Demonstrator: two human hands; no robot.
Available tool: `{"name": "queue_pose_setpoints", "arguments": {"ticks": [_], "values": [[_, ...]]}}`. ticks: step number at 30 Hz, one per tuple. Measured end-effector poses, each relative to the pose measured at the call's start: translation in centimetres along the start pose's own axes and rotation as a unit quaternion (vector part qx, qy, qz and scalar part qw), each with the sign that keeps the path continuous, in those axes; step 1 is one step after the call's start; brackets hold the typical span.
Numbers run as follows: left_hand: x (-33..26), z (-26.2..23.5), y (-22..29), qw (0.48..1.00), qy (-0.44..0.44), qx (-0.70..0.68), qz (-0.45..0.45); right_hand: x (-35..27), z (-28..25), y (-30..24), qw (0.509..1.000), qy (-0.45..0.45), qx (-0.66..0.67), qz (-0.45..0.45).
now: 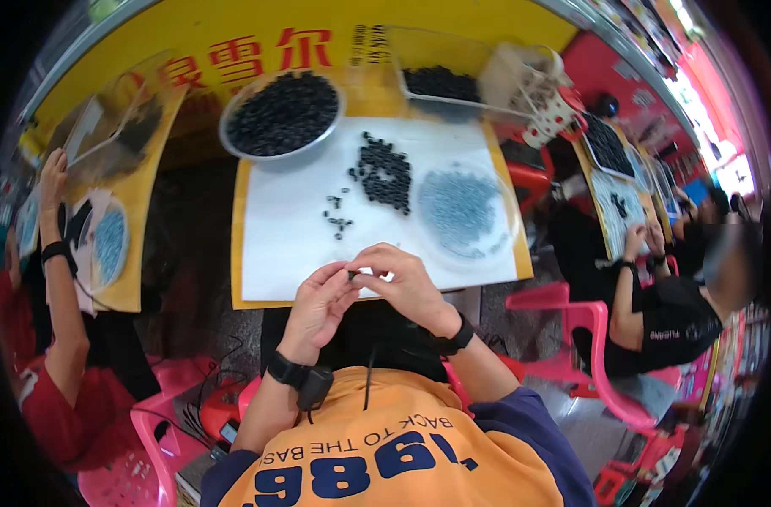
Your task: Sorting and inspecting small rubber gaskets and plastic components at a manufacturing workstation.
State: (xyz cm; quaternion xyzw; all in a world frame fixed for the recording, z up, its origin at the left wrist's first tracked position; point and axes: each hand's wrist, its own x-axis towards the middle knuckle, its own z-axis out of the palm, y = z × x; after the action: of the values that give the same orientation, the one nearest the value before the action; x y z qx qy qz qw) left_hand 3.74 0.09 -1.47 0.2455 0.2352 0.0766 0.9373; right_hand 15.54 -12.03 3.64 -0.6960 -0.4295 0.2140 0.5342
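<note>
I see glossy, stubby black pieces [377, 188]. Left hand [322, 302] and right hand [402, 283] pinch a dark bit [352, 275], seemingly plastic, between fingertips.

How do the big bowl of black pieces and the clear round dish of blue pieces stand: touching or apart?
Apart. The head view shows white surface, with loose black pieces, between the bowl and the dish.

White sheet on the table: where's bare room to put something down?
Most room: on the left, below the big bowl and left of the scattered black pieces. A smaller patch lies between the black pile and the right hand. The right is crowded by the clear plate of blue bits.
</note>
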Motion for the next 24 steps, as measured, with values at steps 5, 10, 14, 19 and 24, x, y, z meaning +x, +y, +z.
{"name": "queue_pose_setpoints", "arguments": {"ticks": [5,10,14,19,24], "values": [[-1.2,-1.0,-0.4,0.999,0.024,0.001,-0.036,-2.3,-7.1,2.6,0.990,0.100,-0.053,0.080],[-0.4,-0.3,-1.4,0.999,0.026,0.014,-0.040,-4.0,-19.4,10.7,0.904,0.271,-0.325,0.063],[-0.8,0.9,-1.6,0.997,0.001,0.036,-0.063,-2.5,-22.1,12.8,0.902,0.223,-0.364,0.057],[-0.9,0.4,-1.5,0.997,0.001,0.054,-0.055,-1.8,-22.4,14.0,0.916,0.144,-0.368,0.062],[-0.6,0.2,-1.7,0.997,0.013,0.057,-0.059,-3.5,-21.7,11.7,0.902,0.214,-0.359,0.111]]}}
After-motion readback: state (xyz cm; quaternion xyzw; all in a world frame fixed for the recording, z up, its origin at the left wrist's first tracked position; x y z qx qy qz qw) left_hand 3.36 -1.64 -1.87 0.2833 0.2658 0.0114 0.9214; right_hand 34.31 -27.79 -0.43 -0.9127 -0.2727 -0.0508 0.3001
